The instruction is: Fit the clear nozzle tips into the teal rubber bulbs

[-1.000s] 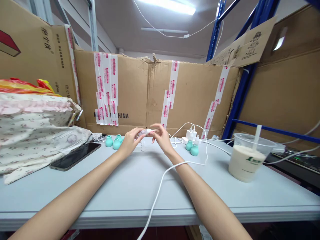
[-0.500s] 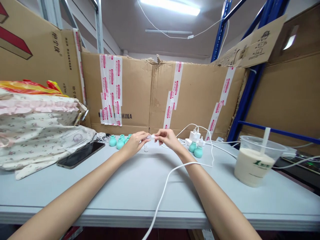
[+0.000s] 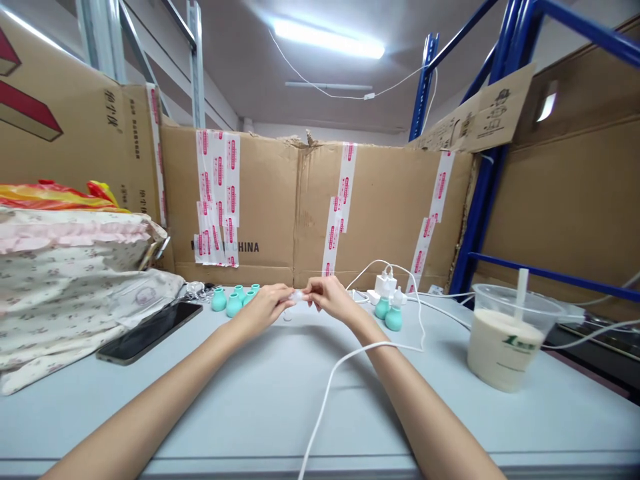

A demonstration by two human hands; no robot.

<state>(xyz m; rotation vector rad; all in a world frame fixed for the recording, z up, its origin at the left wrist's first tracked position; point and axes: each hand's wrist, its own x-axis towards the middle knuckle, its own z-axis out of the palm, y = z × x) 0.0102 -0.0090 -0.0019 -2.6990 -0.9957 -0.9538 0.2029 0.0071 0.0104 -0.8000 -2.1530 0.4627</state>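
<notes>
Head view, small piece point(image 3: 299, 296), whitish, translucent

Left hand point(image 3: 270, 305), right hand point(image 3: 329, 297) pinch (close together).

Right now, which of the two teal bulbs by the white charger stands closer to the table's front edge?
The right-hand teal bulb. It stands in front of its left-hand twin, which sits nearer the white charger.

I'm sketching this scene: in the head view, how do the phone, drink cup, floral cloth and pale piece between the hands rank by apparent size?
Floral cloth
Drink cup
Phone
Pale piece, partly covered
</notes>
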